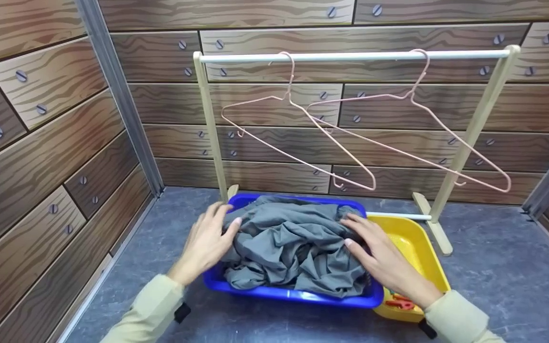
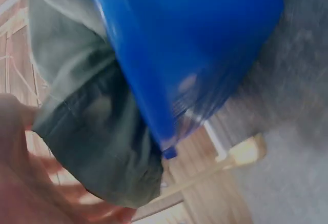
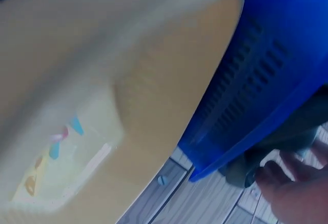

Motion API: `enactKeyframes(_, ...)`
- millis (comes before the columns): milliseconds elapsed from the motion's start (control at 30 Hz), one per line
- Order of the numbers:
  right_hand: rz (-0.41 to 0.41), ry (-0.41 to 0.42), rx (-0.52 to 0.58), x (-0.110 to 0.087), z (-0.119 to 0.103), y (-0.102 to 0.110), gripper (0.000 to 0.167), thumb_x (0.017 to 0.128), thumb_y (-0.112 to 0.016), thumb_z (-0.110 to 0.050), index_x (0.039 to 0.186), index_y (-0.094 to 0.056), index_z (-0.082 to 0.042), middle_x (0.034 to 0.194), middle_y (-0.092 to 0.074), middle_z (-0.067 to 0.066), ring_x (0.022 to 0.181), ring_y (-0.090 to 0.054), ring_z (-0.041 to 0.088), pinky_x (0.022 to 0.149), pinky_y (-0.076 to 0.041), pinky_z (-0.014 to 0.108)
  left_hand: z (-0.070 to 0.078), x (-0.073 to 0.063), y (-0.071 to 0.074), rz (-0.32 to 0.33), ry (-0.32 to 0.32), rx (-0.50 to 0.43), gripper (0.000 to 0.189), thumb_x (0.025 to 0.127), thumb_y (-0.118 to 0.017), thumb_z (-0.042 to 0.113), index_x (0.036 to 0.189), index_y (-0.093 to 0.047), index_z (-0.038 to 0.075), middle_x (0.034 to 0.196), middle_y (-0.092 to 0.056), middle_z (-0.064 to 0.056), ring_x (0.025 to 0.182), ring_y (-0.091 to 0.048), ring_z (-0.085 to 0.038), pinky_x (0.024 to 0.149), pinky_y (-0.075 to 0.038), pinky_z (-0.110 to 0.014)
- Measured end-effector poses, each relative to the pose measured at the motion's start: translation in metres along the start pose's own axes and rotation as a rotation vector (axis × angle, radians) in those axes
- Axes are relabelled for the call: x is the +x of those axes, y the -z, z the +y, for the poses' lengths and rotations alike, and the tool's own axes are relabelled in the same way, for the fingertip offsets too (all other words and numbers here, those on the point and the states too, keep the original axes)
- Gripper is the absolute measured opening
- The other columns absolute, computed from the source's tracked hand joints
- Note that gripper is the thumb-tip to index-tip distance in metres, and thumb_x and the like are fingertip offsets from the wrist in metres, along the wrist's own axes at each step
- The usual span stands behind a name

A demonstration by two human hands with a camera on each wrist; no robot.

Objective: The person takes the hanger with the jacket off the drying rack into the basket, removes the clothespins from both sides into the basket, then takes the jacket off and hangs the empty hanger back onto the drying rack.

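A heap of crumpled grey-green cloth (image 1: 293, 243) fills a blue plastic basket (image 1: 298, 294). At the heap's left side my left hand (image 1: 208, 240) touches the cloth, thumb and fingers spread apart. The left wrist view shows a stitched edge of the fabric (image 2: 97, 147) hanging over the basket rim, with the fingers behind it. My right hand (image 1: 384, 252) rests on the cloth's right side, fingers loosely bent. In the right wrist view its fingertips lie right at a dark fold (image 3: 241, 170) above the slotted basket wall (image 3: 246, 80).
Two pink wire hangers (image 1: 292, 76) hang from the white rail (image 1: 350, 57) of a wooden-legged rack behind the basket. A yellow bin (image 1: 434, 257) stands against the basket's right side, with red-handled scissors (image 1: 401, 303) inside. Wood-patterned panels (image 1: 274, 105) enclose the back and left.
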State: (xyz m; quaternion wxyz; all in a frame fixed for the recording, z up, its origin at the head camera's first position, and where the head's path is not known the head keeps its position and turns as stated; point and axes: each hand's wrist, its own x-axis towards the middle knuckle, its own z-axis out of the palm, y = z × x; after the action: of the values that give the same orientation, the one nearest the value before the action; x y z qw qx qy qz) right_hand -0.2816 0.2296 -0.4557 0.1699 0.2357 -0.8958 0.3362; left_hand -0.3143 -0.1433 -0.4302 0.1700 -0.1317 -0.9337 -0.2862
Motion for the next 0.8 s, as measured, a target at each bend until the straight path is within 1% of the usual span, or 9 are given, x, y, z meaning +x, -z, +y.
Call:
enactKeyframes(100, 0.007, -0.017, -0.008, -0.005, -0.004, -0.001, 0.047, 0.102, -0.053, -0.033, 0.145, -0.049, -0.014, 0.154, -0.037, 0.009, 0.14, -0.031, 0.031, 0.11, -0.023, 0.058, -0.001, -0.013, -0.002, -0.012, 0.114, -0.09, 0.053, 0.098, -0.056, 0.04, 0.142, -0.048, 0.01, 0.145, -0.042, -0.015, 0.13, -0.043, -0.038, 0.105, -0.034, -0.053)
enactKeyframes(167, 0.01, -0.038, -0.005, -0.007, -0.006, -0.002, 0.049, 0.102, -0.054, -0.034, 0.146, -0.047, -0.014, 0.155, -0.035, 0.009, 0.141, -0.029, 0.031, 0.11, -0.022, 0.059, 0.001, -0.02, -0.005, -0.014, 0.146, -0.143, 0.058, 0.097, -0.058, 0.038, 0.145, -0.043, 0.007, 0.146, -0.041, -0.017, 0.132, -0.04, -0.037, 0.107, -0.032, -0.052)
enactKeyframes(233, 0.017, -0.062, -0.002, -0.008, -0.007, -0.003, 0.051, 0.102, -0.054, -0.035, 0.148, -0.045, -0.015, 0.156, -0.034, 0.007, 0.142, -0.028, 0.031, 0.111, -0.021, 0.058, 0.004, -0.026, -0.01, -0.013, 0.153, -0.192, 0.062, 0.096, -0.059, 0.037, 0.147, -0.039, 0.007, 0.146, -0.04, -0.016, 0.134, -0.039, -0.034, 0.109, -0.031, -0.05)
enactKeyframes(333, 0.029, -0.087, 0.017, -0.007, -0.007, -0.004, 0.053, 0.101, -0.054, -0.036, 0.149, -0.043, -0.016, 0.157, -0.032, 0.007, 0.143, -0.026, 0.032, 0.111, -0.019, 0.059, 0.013, -0.028, -0.016, -0.02, 0.113, -0.256, 0.066, 0.096, -0.06, 0.038, 0.15, -0.034, 0.011, 0.151, -0.036, -0.012, 0.138, -0.036, -0.028, 0.111, -0.028, -0.046)
enactKeyframes(467, 0.032, -0.099, 0.039, -0.002, -0.009, -0.01, 0.056, 0.102, -0.052, -0.038, 0.152, -0.038, -0.018, 0.159, -0.027, 0.007, 0.144, -0.022, 0.034, 0.112, -0.016, 0.06, 0.025, -0.02, -0.023, -0.069, 0.013, -0.297, 0.068, 0.096, -0.058, 0.045, 0.153, -0.032, 0.017, 0.155, -0.029, -0.01, 0.141, -0.03, -0.028, 0.112, -0.026, -0.048)
enactKeyframes(533, 0.027, -0.102, 0.036, 0.001, -0.011, -0.014, 0.057, 0.102, -0.051, -0.04, 0.154, -0.035, -0.021, 0.161, -0.023, 0.004, 0.146, -0.018, 0.033, 0.112, -0.014, 0.061, 0.029, -0.013, -0.028, -0.109, -0.024, -0.283, 0.069, 0.096, -0.055, 0.05, 0.154, -0.03, 0.022, 0.158, -0.024, -0.01, 0.143, -0.026, -0.031, 0.111, -0.024, -0.053)
enactKeyframes(600, 0.016, -0.098, 0.022, 0.005, -0.013, -0.019, 0.059, 0.102, -0.05, -0.043, 0.155, -0.031, -0.025, 0.162, -0.018, 0.002, 0.147, -0.014, 0.033, 0.111, -0.012, 0.063, 0.032, -0.006, -0.034, -0.15, -0.036, -0.247, 0.072, 0.095, -0.053, 0.057, 0.155, -0.027, 0.028, 0.161, -0.017, -0.01, 0.144, -0.021, -0.035, 0.11, -0.023, -0.058)
enactKeyframes(667, 0.0, -0.088, 0.0, 0.008, -0.014, -0.024, 0.061, 0.102, -0.049, -0.045, 0.156, -0.027, -0.029, 0.163, -0.015, -0.001, 0.148, -0.009, 0.032, 0.111, -0.01, 0.065, 0.035, 0.001, -0.039, -0.185, -0.048, -0.194, 0.074, 0.094, -0.05, 0.062, 0.156, -0.023, 0.033, 0.163, -0.01, -0.008, 0.145, -0.016, -0.038, 0.108, -0.022, -0.063)
enactKeyframes(800, -0.045, -0.062, -0.068, 0.018, -0.016, -0.033, 0.063, 0.101, -0.047, -0.049, 0.157, -0.024, -0.032, 0.163, -0.011, -0.002, 0.148, -0.004, 0.036, 0.11, -0.009, 0.066, 0.041, 0.01, -0.051, -0.241, -0.078, -0.047, 0.075, 0.091, -0.046, 0.069, 0.156, -0.017, 0.043, 0.164, -0.004, -0.003, 0.145, -0.008, -0.042, 0.099, -0.027, -0.073)
